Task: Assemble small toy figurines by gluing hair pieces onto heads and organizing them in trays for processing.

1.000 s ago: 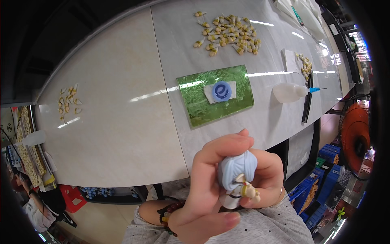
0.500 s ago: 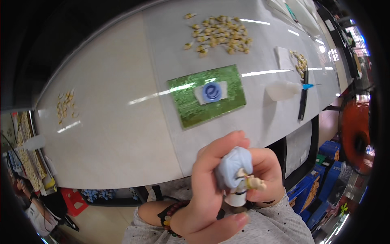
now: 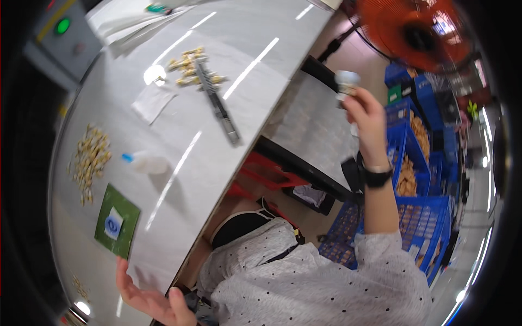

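Note:
My right hand (image 3: 365, 111) is stretched out to the right, past the table's end, and grips a small pale cylindrical object (image 3: 347, 82) by its fingertips. A black band sits on that wrist. The hand is held up over a lower grey table (image 3: 312, 127) and in front of blue crates (image 3: 421, 217). My left hand (image 3: 145, 296) is low at the left by the edge of the white table (image 3: 179, 157), palm up, fingers spread, holding nothing. My dotted grey sleeve and torso fill the bottom.
The white table carries a green mat (image 3: 117, 220) with a white-and-blue patch, a white squeeze bottle (image 3: 145, 162), piles of small tan parts (image 3: 89, 160), a long black tool (image 3: 218, 107) and a paper sheet (image 3: 152, 100). An orange fan (image 3: 413, 32) stands at the upper right.
The view has swung to the right. Both hands were clasped together around the pale object; now the right hand holds it far out to the right and the left hand has dropped open.

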`<action>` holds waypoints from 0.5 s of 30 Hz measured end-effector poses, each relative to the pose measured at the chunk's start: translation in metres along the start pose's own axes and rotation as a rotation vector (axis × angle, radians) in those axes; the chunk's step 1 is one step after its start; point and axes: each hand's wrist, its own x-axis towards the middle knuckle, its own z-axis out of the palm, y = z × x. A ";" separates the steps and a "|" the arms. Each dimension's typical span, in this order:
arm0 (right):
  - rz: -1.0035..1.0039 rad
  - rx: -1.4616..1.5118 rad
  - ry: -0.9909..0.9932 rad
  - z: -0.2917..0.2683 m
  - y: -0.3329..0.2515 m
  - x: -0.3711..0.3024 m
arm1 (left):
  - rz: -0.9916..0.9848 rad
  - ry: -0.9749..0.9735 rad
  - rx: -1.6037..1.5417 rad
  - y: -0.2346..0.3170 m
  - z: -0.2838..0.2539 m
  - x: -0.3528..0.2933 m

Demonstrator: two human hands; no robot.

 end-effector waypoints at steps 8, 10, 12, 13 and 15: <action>-0.385 -0.511 -0.521 0.081 0.098 0.051 | -0.027 -0.032 0.159 -0.005 -0.021 0.001; -0.262 -0.622 -0.620 0.100 0.087 0.053 | -0.076 -0.024 0.193 -0.007 -0.023 0.001; -0.290 -0.691 -0.674 0.112 0.092 0.055 | -0.071 -0.024 0.183 -0.008 -0.024 0.001; -0.285 -0.682 -0.670 0.114 0.093 0.054 | -0.081 -0.009 0.166 -0.008 -0.025 0.001; -0.281 -0.767 -0.727 0.118 0.091 0.054 | -0.077 -0.007 0.169 -0.009 -0.028 0.001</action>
